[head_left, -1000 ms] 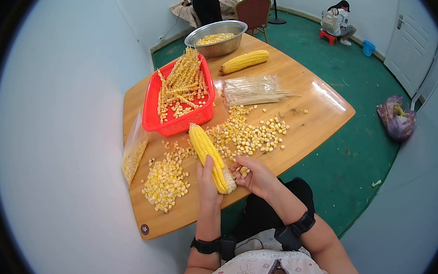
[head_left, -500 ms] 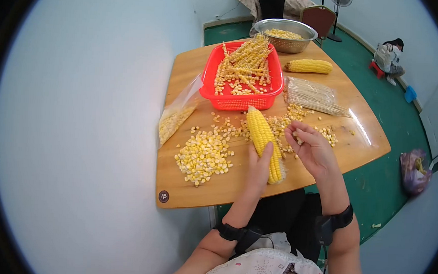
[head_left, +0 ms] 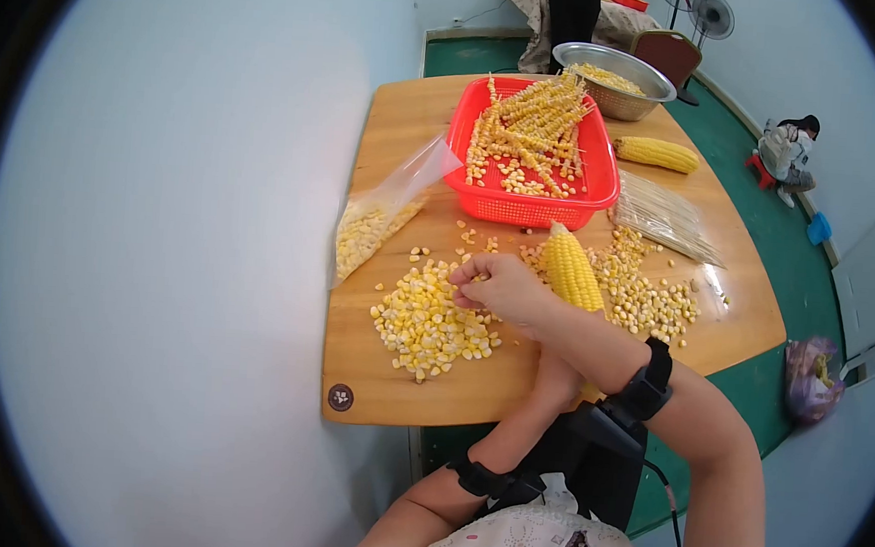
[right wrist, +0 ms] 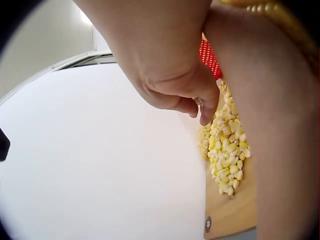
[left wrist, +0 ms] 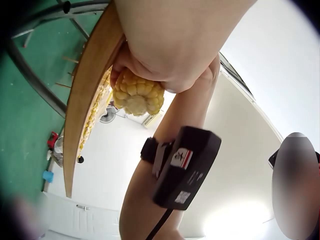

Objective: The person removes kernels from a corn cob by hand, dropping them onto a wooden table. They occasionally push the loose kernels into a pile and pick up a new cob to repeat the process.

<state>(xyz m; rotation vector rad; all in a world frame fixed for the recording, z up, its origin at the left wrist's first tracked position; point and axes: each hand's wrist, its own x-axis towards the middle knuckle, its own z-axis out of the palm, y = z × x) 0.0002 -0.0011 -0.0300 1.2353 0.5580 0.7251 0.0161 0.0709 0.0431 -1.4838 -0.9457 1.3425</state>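
An ear of corn [head_left: 573, 269] stands slanted near the table's front edge, its tip toward the red basket. My left hand [left wrist: 145, 62] grips its lower part; in the head view the right forearm mostly hides that hand. The ear's cut end [left wrist: 137, 103] faces the left wrist camera. My right hand [head_left: 502, 289] reaches across the left arm, over the pile of loose kernels [head_left: 429, 328]. Its fingers are bent down with the thumb close to them, and a bit of pale kernel [right wrist: 198, 101] shows between them.
A red basket [head_left: 531, 211] holds stripped, skewer-like cobs. Around it are a clear bag of kernels [head_left: 365, 237], more scattered kernels [head_left: 656, 305], packed skewers [head_left: 666, 215], another ear [head_left: 657, 154] and a metal basin [head_left: 623, 104]. A white wall [head_left: 208, 259] borders the left side.
My right hand has swung left from beside the ear, crossing the left arm to the kernel pile. The left hand still holds the ear. The head view has turned.
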